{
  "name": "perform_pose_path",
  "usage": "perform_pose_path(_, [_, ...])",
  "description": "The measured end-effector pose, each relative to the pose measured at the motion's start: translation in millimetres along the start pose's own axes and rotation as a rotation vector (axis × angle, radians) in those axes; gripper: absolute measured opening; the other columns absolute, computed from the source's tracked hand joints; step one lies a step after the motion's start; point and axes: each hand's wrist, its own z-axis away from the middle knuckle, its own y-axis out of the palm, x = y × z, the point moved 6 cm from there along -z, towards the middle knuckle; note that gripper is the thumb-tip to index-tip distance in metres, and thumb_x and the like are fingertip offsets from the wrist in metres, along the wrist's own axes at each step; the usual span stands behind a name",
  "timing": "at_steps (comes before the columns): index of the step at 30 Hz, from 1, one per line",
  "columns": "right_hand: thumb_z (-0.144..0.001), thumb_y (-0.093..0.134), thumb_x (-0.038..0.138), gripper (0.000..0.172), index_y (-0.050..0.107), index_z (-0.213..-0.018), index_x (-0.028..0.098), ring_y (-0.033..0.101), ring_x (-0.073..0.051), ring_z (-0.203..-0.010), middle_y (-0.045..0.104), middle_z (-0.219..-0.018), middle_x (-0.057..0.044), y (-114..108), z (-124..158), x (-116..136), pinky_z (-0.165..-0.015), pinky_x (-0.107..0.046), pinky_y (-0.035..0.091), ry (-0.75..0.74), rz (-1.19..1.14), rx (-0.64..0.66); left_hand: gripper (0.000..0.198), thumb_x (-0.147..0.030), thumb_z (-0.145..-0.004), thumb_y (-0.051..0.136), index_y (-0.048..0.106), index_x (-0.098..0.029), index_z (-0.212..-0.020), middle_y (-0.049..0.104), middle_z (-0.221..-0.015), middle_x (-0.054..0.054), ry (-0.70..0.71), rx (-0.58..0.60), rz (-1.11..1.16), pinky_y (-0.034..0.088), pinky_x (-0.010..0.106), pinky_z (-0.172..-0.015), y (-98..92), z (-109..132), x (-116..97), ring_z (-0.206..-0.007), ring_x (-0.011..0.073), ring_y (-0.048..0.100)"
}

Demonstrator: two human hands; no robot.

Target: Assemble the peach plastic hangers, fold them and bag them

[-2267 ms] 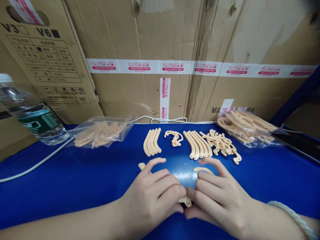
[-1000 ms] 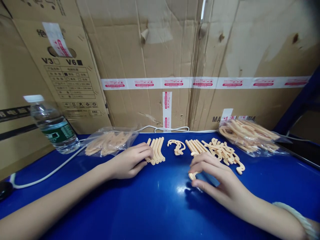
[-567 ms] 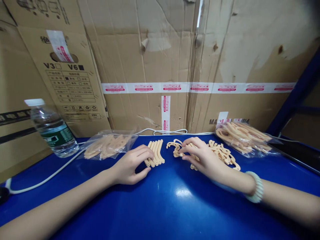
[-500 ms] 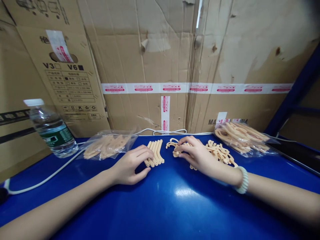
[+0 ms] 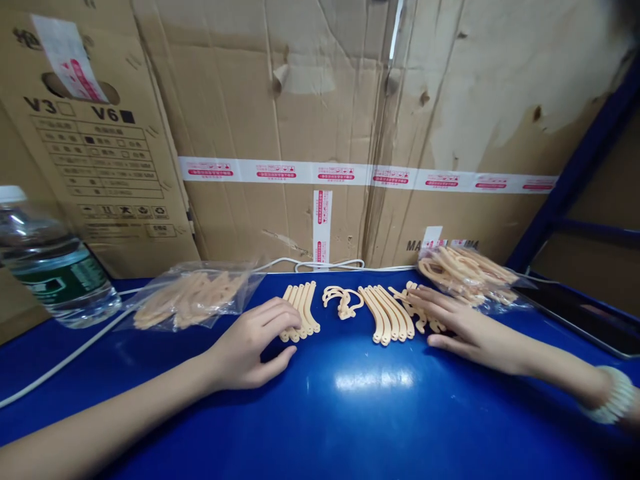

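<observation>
Left hand: this hand [image 5: 255, 343] lies palm down, its fingers over the near left part of the left row [image 5: 309, 310]; the thumb stands away from the fingers, with a gap between. Whether the fingertips press on the strips cannot be told.
Right hand: this one [image 5: 467, 328] reaches over the pile [image 5: 421, 320], fingers stretched out and thumb spread below them; pale pieces show in the gap. Contact with the pile cannot be made out.
Between the hands: they are well apart, with the hooks [image 5: 345, 305] and the right row [image 5: 387, 317] in the space between.
Strips: both rows hold pale, slightly curved strips laid side by side, with small holes at the near ends.
Hooks: thin, curved pieces overlap in a small cluster between the two rows.
Pile: jumbled pieces just beside the right row, partly hidden by the fingers.
Bags: a clear left bag [image 5: 187, 300] and a clear right bag [image 5: 467, 273] hold more pale pieces.
Wrist: a pale bracelet [image 5: 613, 397] circles the right one.
Table: blue and glossy [image 5: 310, 420], with a bottle [image 5: 57, 277] at its left and a white cable [image 5: 330, 267] along the back.
Behind: cardboard [image 5: 300, 100] crossed by printed tape [image 5: 280, 171].
</observation>
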Motion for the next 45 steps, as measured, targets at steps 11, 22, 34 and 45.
perform_pose_path(11, [-0.100,0.029,0.050,0.056,0.039,-0.145,0.018,0.028,-0.031,-0.142,0.033,-0.152,-0.016,32.6,-41.0,-40.7,-0.115,-0.055,0.025,0.171,-0.109,-0.012,0.022,-0.007,-0.083,0.052,0.056,-0.016,-0.102,0.064,-0.094,0.008,0.018,-0.051,0.071,0.050,0.039,-0.084,3.2,0.3,4.3,-0.090,0.0213,0.057])
perform_pose_path(22, [-0.096,0.038,0.054,0.054,0.047,-0.139,0.022,0.032,-0.032,-0.139,0.043,-0.147,-0.013,36.4,-53.4,-53.9,-0.114,-0.055,0.028,0.173,-0.149,-0.103,0.025,-0.003,-0.083,0.050,0.055,-0.016,-0.104,0.062,-0.095,0.008,-0.008,-0.057,0.117,0.050,0.038,-0.083,5.4,3.3,8.3,-0.091,0.0206,0.055])
perform_pose_path(34, [-0.098,0.039,0.044,0.039,0.058,-0.123,0.019,0.045,-0.032,-0.129,0.056,-0.131,-0.017,15.8,-44.2,-41.6,-0.107,-0.056,0.038,0.061,-0.113,-0.438,0.021,-0.005,-0.085,0.049,0.053,-0.017,-0.102,0.062,-0.095,0.008,-0.037,-0.044,-0.046,0.050,0.037,-0.078,-0.5,-0.3,6.3,-0.089,0.0210,0.056])
perform_pose_path(45, [-0.096,0.043,0.048,0.051,0.049,-0.137,0.018,0.044,-0.031,-0.131,0.051,-0.140,-0.016,1.9,-34.4,51.7,-0.107,-0.053,0.037,0.041,-0.305,-0.321,0.020,-0.009,-0.086,0.044,0.059,-0.015,-0.097,0.066,-0.086,0.010,0.044,0.024,-0.387,0.053,0.035,-0.074,-0.5,-2.4,-7.4,-0.082,0.0231,0.062])
